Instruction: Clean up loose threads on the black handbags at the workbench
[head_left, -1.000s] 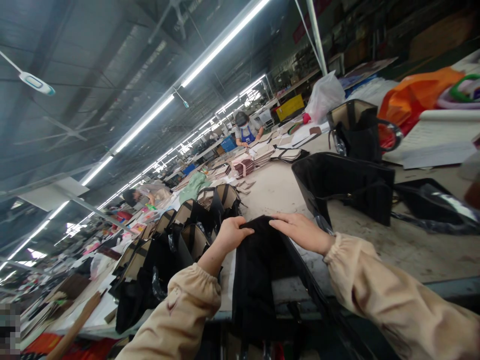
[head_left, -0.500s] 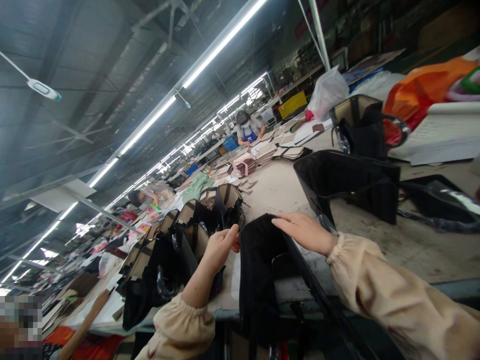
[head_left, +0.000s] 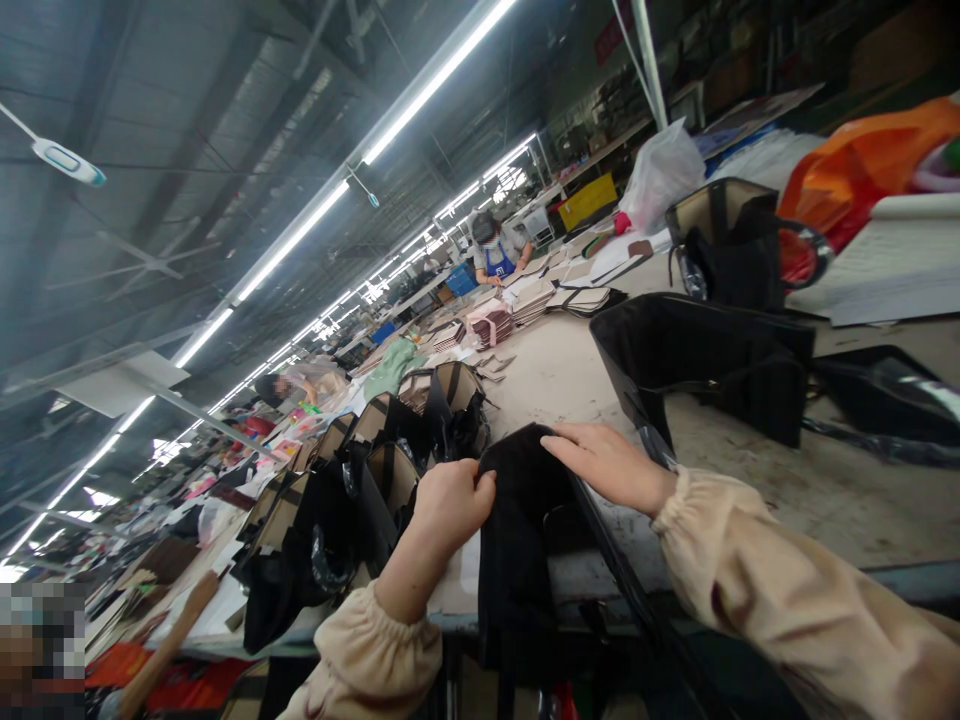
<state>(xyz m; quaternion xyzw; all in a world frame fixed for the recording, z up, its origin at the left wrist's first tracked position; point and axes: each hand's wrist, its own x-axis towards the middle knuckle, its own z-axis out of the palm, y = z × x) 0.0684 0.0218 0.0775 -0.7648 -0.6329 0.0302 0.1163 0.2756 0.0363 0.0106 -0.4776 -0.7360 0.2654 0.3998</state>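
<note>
A black bag piece (head_left: pixel 517 540) hangs over the table's front edge between my hands. My left hand (head_left: pixel 454 500) is closed at its upper left edge, thumb and fingers pressed together on the black material. On the other side, my right hand (head_left: pixel 604 462) lies along the piece's top right corner, its fingertips on the edge and its fingers held together. A long black strap runs down from near my right hand. Another black bag piece (head_left: pixel 720 370) stands on the table to the right, beyond my right hand.
Several black bags with beige linings (head_left: pixel 300 520) stand at the left. An upright black bag (head_left: pixel 727 240) and an orange bag (head_left: pixel 862 170) are at the back right. A person (head_left: pixel 499 250) in a blue apron works farther along the table.
My left hand has turned and moved slightly right, closing its thumb and fingers on the piece's edge. My right hand has barely moved. The view has shifted a little.
</note>
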